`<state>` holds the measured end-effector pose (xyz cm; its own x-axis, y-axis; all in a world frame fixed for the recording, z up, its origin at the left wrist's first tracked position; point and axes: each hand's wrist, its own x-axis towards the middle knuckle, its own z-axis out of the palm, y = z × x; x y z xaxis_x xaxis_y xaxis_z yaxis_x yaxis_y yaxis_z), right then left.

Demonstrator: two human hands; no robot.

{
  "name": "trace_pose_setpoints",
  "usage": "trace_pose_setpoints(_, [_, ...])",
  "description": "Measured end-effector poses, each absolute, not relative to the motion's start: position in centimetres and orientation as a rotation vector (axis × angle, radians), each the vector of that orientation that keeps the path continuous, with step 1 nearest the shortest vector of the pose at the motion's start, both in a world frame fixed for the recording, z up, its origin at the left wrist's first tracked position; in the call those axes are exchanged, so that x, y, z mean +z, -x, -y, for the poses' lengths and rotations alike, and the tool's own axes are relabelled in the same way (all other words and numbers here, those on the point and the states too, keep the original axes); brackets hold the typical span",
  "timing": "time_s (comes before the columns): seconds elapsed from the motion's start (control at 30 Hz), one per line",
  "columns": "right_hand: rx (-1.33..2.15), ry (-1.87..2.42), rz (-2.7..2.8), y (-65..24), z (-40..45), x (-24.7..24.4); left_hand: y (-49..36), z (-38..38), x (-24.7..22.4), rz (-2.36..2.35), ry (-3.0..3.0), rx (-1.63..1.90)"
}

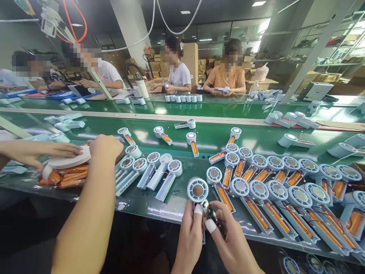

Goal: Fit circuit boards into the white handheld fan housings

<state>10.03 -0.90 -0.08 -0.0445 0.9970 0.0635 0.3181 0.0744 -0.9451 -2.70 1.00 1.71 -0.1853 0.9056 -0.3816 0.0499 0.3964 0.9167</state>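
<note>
At the table's front edge, my left hand (189,232) grips the handle of a small light-blue handheld fan (197,190), its round head facing up. A narrow black circuit board (213,214) lies between the fingers of my right hand (228,232), just beside the fan's opened handle. White covers show on both thumbs. Part of the handle is hidden behind my fingers. Right of my hands stand rows of similar fans (259,189), with orange battery cells and red wires showing in their handles. Left of them lie several fans with closed handles (166,186).
A co-worker's arms (85,213) reach in at the left, over a bag of orange battery cells (71,175) and a roll of tape (68,158). Several fans lie on the green conveyor belt (142,152). Other people (226,78) sit across the line.
</note>
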Motion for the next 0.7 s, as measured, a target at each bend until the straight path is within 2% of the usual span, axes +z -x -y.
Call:
trace_pose_setpoints(0.13, [0.726,1.418,1.571,-9.6,1.8,-1.1,2.2,-1.5,1.8,-1.558,-0.846,1.035])
trace_pose_setpoints(0.43, [0.458,1.477,1.803,-8.9,0.9,-1.6,1.4,-0.6,0.2,-1.498,-0.817,0.966])
trace_pose_setpoints(0.7, [0.563,1.458,2.132,-9.7,0.4,-0.6,1.9,-1.1,-1.0,-1.455,-0.726,1.058])
